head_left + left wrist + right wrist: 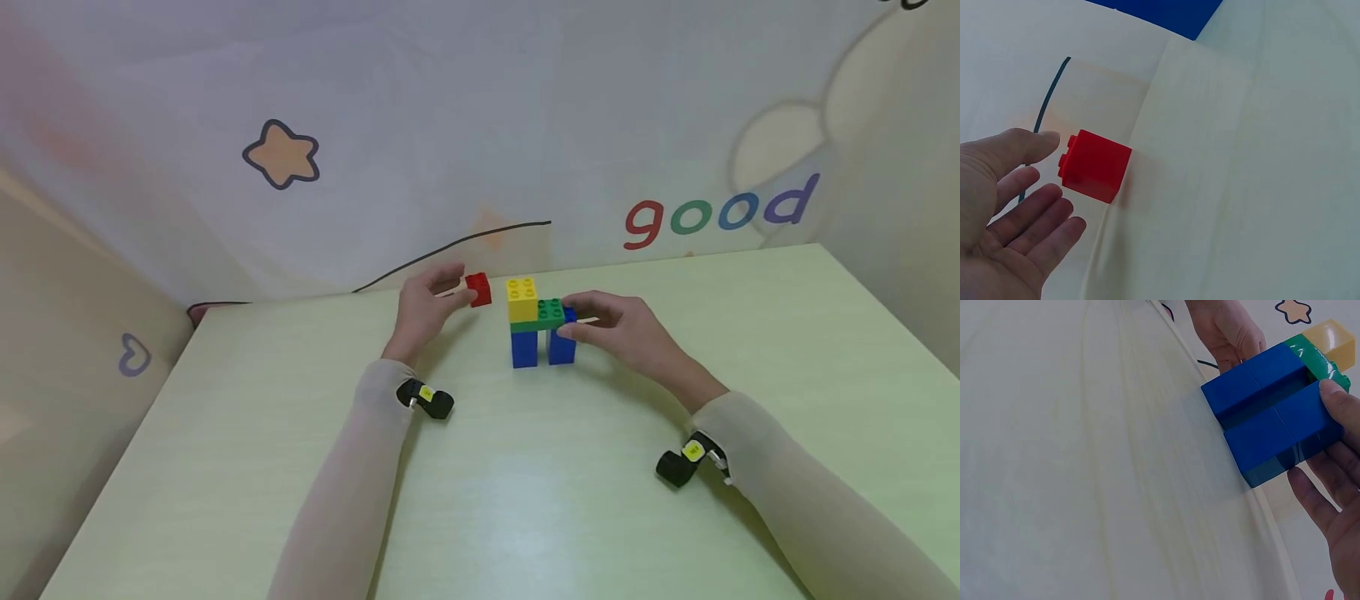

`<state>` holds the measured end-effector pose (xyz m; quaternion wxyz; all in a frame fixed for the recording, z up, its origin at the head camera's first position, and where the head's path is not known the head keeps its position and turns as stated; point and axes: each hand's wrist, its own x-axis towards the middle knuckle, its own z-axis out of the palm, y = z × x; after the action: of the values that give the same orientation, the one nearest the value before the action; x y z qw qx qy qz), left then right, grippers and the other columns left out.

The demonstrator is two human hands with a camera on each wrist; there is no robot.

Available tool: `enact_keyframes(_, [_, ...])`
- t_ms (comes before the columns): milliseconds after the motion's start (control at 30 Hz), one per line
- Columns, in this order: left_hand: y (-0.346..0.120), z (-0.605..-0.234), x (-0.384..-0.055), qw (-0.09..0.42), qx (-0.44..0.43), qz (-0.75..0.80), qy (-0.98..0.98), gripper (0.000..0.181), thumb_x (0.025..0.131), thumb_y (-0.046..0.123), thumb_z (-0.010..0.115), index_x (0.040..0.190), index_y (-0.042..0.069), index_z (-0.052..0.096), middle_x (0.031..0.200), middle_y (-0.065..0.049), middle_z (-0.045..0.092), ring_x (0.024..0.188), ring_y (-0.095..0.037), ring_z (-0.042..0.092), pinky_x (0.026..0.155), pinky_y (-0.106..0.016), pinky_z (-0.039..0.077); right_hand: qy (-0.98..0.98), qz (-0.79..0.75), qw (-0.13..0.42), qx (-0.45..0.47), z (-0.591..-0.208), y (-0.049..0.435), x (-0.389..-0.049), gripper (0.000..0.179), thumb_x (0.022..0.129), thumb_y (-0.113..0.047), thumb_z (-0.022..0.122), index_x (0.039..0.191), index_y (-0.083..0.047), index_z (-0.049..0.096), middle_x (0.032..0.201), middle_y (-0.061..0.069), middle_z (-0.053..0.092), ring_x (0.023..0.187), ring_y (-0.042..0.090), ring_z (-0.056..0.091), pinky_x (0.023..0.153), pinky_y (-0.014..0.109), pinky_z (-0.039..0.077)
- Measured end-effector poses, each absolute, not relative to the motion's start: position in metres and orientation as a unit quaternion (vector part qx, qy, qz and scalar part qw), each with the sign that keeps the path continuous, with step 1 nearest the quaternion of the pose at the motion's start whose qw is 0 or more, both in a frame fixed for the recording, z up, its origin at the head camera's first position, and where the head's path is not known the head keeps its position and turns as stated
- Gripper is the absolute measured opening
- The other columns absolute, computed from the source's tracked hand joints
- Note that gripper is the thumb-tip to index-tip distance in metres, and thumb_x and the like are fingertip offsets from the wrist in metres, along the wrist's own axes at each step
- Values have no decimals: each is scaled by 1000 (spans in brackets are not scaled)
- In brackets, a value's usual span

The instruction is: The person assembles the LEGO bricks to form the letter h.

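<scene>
A small structure stands on the table, built from two blue block columns (1260, 375), a green toy block (551, 312) bridging them and a yellow block (522, 303) on the green one's left end. With thumb and fingers, my right hand (630, 329) pinches the right column near its top; in the right wrist view the thumb presses one face and fingers lie along the opposite side. Left of the structure, a single red block (1096, 165) sits near the table's back edge. My left hand (1016, 206) is beside it, thumb and fingers spread apart, not wrapped round it.
Behind the blocks, a printed backdrop (450, 125) with a star and the word "good" rises from the back edge of the pale table (480, 467). Each wrist wears a small black camera, one on the left (427, 398) and one on the right (686, 460).
</scene>
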<state>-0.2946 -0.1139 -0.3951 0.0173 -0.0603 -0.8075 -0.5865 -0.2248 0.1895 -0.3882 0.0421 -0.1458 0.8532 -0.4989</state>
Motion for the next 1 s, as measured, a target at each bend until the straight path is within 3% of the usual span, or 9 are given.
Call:
enact_keyframes(600, [-107,-408,-303,4,-47,-588,-807,52,97,6,79,146,7,64,136,-10,69,125,-27,65,109,-35,51,852,-502,45,-143,-388,191,-224,55,99,-35,78,146,-9,63,140,13,66,129,35,63,104,49,56])
enact_keyframes(1000, [-110,-409,-303,9,-36,-579,-814,41,97,8,78,137,7,70,124,-8,74,117,-25,68,107,-35,53,852,-502,46,-144,-388,191,-225,54,99,-34,78,145,-9,64,140,13,66,127,35,64,103,48,56])
